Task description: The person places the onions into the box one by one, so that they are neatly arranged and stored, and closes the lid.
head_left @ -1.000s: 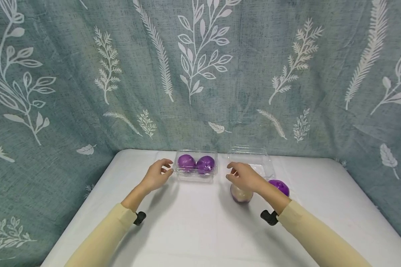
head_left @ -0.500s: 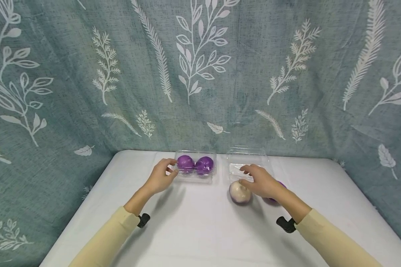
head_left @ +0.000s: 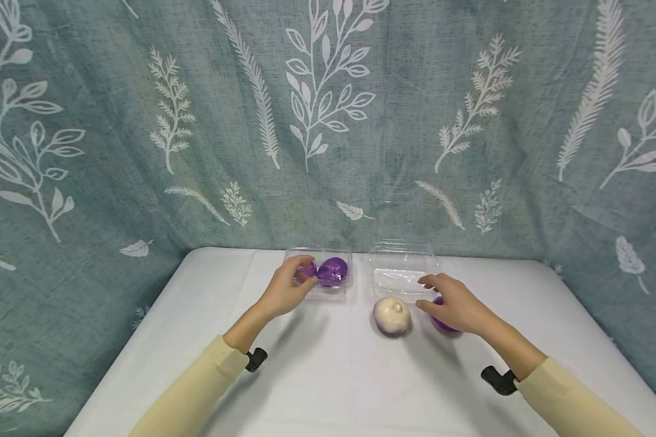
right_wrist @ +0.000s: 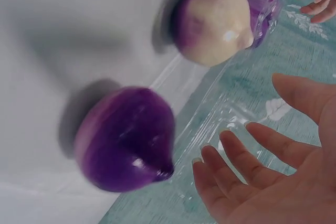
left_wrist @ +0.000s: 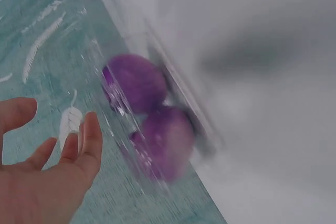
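In the head view my left hand (head_left: 290, 290) hovers over the left side of a clear plastic box (head_left: 328, 295), which holds two purple turnips (head_left: 333, 272). The left wrist view shows that hand's fingers spread and relaxed, with nothing between them. My right hand (head_left: 455, 304) reaches over a purple turnip (head_left: 444, 321) on the table and partly hides it. In the right wrist view its fingers are apart and loosely extended, beside that turnip's pointed tip. A cream turnip (head_left: 392, 315) with a purple underside sits left of the right hand, its tip upward.
A second clear plastic box (head_left: 398, 280) stands with its lid up at the back of the table, behind the cream turnip. White cloth covers the table (head_left: 328, 376). A green leaf-patterned curtain (head_left: 251, 121) hangs right behind both boxes.
My right hand has moved right and back from above the cream turnip to the purple one, uncovering the cream one. My left hand has moved right, from beside the filled box to over it.
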Tool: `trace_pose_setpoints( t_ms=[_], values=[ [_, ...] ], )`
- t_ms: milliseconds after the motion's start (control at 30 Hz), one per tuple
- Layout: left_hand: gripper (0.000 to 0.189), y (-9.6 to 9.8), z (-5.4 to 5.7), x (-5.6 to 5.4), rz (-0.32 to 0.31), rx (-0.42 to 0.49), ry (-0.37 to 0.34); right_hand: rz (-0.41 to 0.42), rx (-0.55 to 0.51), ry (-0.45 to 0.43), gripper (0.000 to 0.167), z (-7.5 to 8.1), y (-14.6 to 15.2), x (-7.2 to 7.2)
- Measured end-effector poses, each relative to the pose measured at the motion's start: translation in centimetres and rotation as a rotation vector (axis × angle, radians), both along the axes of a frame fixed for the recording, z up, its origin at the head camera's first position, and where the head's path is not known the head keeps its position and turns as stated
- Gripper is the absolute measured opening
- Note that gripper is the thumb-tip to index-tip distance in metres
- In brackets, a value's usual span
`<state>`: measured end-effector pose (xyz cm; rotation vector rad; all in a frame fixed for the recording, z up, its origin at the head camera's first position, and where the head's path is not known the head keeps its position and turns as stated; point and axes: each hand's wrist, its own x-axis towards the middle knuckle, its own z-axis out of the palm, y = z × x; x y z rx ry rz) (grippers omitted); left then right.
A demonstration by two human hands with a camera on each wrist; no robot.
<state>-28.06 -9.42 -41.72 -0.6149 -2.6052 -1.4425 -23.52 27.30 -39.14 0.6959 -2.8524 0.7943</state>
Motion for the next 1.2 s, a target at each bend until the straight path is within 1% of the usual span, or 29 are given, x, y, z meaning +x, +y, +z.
trace_pose_setpoints(
  t_ms=[200, 267, 367, 433, 500, 600, 700, 800, 900, 1000, 1133, 1200],
  values=[
    [0.061, 2.3, 0.4, 0.0, -0.06, 0.055, -0.04, -0.046, 0.012, -0.011, 0.054, -0.2, 2.1, 0.6],
    [0.063, 2.9, 0.4, -0.1, -0.076, 0.07, -0.052, -0.063, 0.014, -0.018, 0.058, -0.4, 2.8, 0.7],
    [0.064, 3.9, 0.5, -0.3, -0.08, 0.072, -0.069, -0.095, 0.016, -0.024, 0.065, -0.7, 3.9, 0.9],
    [0.064, 4.5, 0.5, -0.5, -0.081, 0.077, -0.077, -0.127, 0.014, -0.043, 0.07, -1.0, 4.5, 1.0],
    [0.065, 5.0, 0.5, -0.6, -0.082, 0.089, -0.099, -0.159, 0.002, -0.072, 0.076, -1.2, 5.1, 1.2],
    [0.067, 5.7, 0.6, -0.7, -0.079, 0.114, -0.156, -0.203, -0.037, -0.151, 0.083, -1.7, 5.8, 1.3],
    [0.07, 6.4, 0.5, -0.9, -0.075, 0.132, -0.217, -0.226, -0.084, -0.227, 0.088, -2.3, 6.4, 1.4],
    [0.071, 7.2, 0.5, -1.1, -0.067, 0.128, -0.252, -0.23, -0.127, -0.278, 0.09, -3.1, 6.6, 1.4],
    [0.067, 8.2, 0.7, -1.3, -0.051, 0.118, -0.274, -0.233, -0.15, -0.297, 0.091, -3.7, 6.7, 1.3],
    [0.065, 9.3, 0.9, -1.6, -0.046, 0.1, -0.316, -0.235, -0.164, -0.309, 0.091, -4.3, 6.7, 1.2],
    [0.066, 10.6, 1.1, -2.0, -0.053, 0.038, -0.36, -0.237, -0.173, -0.323, 0.091, -4.8, 6.6, 0.9],
    [0.067, 11.3, 1.1, -2.2, -0.054, -0.004, -0.36, -0.238, -0.178, -0.325, 0.091, -5.0, 6.5, 0.8]
  ],
)
